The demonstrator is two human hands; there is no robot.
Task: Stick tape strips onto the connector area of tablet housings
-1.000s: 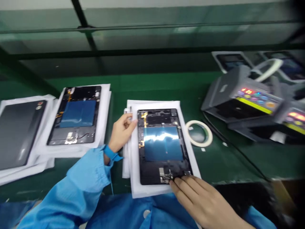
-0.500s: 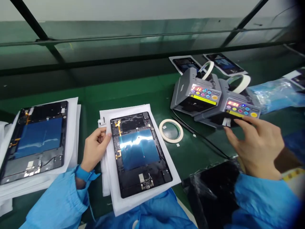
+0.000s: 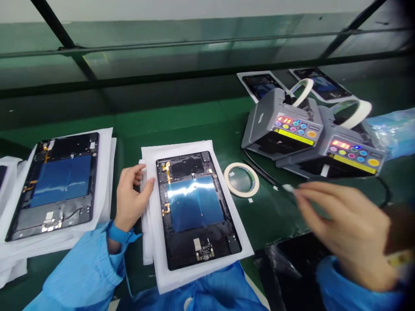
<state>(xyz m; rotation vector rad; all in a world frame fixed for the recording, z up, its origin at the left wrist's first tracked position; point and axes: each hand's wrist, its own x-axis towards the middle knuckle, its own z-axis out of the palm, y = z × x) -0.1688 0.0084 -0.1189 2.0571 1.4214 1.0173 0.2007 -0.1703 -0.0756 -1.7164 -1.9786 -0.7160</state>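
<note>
My right hand (image 3: 343, 224), partly blurred, pinches a small piece of white tape (image 3: 288, 188) in front of the right tape dispenser (image 3: 359, 155). Another short white strip (image 3: 324, 170) sticks out of that dispenser's front. Beside the middle tablet's left edge is my left hand (image 3: 132, 194), its thumb and fingers apart and nothing seen in it. That opened tablet (image 3: 194, 235), with a shiny blue film-covered battery and a small circuit board, lies on white sheets (image 3: 162, 278) in front of me.
A second opened tablet (image 3: 61, 179) rests on stacked sheets at left. Between the middle tablet and the left dispenser (image 3: 262, 125) lie a tape roll (image 3: 241, 194) and a black cable (image 3: 261, 172). More tablets (image 3: 261, 84) lie behind, and blue plastic wrap (image 3: 398, 131) at right.
My right hand has drawn away from the right dispenser, down and toward the tablet, with a piece of tape in its fingertips. The left hand's fingers have loosened from their curl.
</note>
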